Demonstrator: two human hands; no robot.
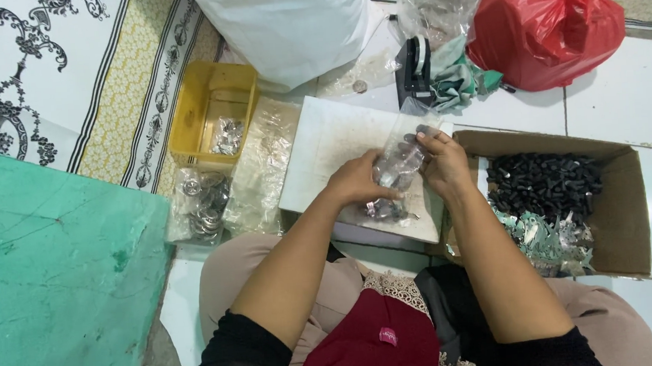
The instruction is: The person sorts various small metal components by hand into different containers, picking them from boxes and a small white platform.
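My left hand and my right hand both grip a small clear plastic bag holding small metal parts, above a white board. The left hand pinches the bag's lower left side. Fingers of the right hand close over its upper right edge. A few loose metal parts lie on the board just below the bag.
A yellow tray with bagged parts and a stack of clear bags sit to the left. On the right stands a cardboard box of black pieces. A tape dispenser, red bag and white sack lie behind.
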